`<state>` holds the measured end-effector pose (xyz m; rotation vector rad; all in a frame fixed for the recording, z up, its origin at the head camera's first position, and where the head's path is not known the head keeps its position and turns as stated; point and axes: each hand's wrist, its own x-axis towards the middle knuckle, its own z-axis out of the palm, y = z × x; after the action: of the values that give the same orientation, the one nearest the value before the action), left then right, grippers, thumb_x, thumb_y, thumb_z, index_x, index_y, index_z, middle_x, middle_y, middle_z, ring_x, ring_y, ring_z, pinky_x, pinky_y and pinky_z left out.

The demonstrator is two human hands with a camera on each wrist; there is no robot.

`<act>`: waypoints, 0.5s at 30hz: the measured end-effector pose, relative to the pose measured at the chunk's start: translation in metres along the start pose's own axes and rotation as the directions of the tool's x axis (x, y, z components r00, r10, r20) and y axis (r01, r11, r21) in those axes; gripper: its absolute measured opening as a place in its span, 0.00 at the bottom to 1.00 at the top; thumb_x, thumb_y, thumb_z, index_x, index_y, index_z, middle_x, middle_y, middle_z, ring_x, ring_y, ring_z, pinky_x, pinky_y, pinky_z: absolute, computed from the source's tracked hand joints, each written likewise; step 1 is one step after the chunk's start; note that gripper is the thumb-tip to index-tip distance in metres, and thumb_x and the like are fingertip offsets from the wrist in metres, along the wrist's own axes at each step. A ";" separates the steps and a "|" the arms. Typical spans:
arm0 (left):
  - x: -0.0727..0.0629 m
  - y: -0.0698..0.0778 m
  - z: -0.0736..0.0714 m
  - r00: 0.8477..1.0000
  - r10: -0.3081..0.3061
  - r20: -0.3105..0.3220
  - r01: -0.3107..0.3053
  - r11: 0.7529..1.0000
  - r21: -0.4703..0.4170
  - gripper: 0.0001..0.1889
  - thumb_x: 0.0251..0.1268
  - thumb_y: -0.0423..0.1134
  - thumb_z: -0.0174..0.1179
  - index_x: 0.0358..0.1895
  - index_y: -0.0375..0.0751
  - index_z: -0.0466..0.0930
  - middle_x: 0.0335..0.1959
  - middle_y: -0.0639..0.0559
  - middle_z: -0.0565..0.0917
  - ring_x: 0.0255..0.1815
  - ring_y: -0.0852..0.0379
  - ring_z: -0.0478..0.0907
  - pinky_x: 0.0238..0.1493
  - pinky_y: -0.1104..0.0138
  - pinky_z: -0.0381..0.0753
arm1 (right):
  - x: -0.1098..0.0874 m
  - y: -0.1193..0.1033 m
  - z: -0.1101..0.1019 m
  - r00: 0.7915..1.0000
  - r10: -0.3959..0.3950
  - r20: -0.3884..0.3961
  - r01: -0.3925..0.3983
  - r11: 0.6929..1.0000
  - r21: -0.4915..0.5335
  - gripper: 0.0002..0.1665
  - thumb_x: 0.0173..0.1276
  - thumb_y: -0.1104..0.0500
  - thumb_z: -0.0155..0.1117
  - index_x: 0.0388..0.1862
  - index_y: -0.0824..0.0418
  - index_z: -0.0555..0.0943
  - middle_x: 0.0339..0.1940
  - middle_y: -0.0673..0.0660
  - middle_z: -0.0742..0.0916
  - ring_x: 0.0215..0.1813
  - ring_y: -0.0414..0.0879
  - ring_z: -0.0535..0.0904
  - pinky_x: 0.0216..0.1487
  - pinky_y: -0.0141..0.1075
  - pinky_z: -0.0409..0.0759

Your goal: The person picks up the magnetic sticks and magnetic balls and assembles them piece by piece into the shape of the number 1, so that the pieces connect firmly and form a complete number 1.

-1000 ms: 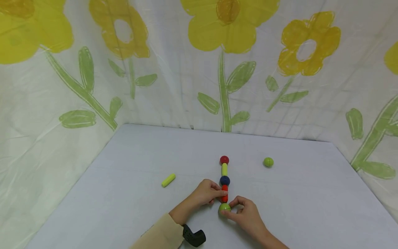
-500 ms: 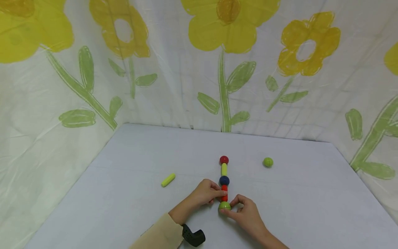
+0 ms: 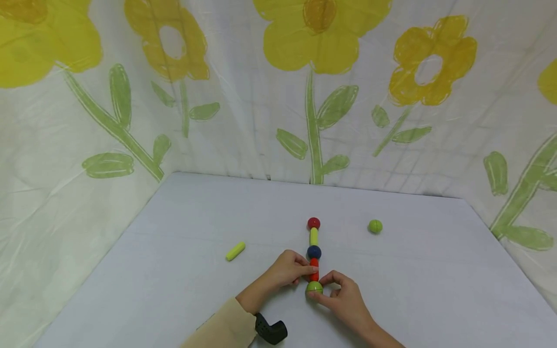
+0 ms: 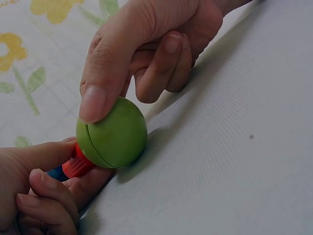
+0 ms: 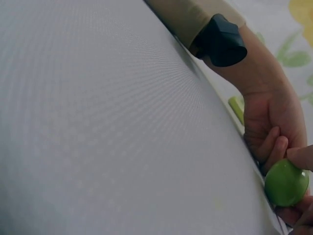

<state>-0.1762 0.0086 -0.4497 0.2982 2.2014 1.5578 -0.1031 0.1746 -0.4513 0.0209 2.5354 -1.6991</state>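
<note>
A straight chain lies on the table in the head view: a red ball (image 3: 314,223), a yellow-green rod (image 3: 314,236), a dark blue ball (image 3: 314,252), a red rod (image 3: 314,275) and a green ball (image 3: 315,287). My left hand (image 3: 288,268) pinches the red rod between thumb and fingers. From the right, my right hand (image 3: 345,296) holds the green ball with thumb and index finger. In the left wrist view the green ball (image 4: 117,134), which has a seam, meets the ribbed end of the red rod (image 4: 78,164). The right wrist view shows the green ball (image 5: 286,182) too.
Left of the chain lies a loose yellow-green rod (image 3: 235,251). Another green ball (image 3: 375,226) sits at the back right. The white table (image 3: 196,208) ends at a curtain (image 3: 243,125) painted with yellow flowers. A black device (image 3: 271,330) is strapped at the left wrist.
The green ball has turned in my right hand, its seam shifting, and moved slightly up against the red rod. My left hand keeps its place on the rod.
</note>
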 end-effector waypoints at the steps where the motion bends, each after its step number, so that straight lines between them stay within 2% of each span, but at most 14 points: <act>1: 0.000 0.000 0.000 1.000 -0.002 0.000 0.002 1.000 -0.001 0.10 0.61 0.39 0.68 0.31 0.34 0.84 0.16 0.54 0.79 0.09 0.64 0.62 0.14 0.75 0.59 | 0.000 0.000 0.000 1.000 -0.001 0.002 0.001 1.000 0.005 0.19 0.51 0.57 0.79 0.36 0.63 0.79 0.35 0.53 0.81 0.12 0.38 0.61 0.16 0.27 0.57; 15: 0.000 0.000 0.000 1.000 -0.017 0.004 0.017 1.000 -0.014 0.10 0.60 0.39 0.68 0.31 0.34 0.85 0.16 0.53 0.79 0.09 0.64 0.62 0.13 0.76 0.59 | 0.000 0.003 -0.001 1.000 -0.007 0.018 0.006 1.000 0.013 0.19 0.51 0.57 0.80 0.36 0.63 0.80 0.34 0.53 0.81 0.12 0.37 0.61 0.17 0.27 0.57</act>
<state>-0.1761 0.0090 -0.4499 0.2766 2.1834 1.5620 -0.1034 0.1770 -0.4535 -0.0014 2.5150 -1.7101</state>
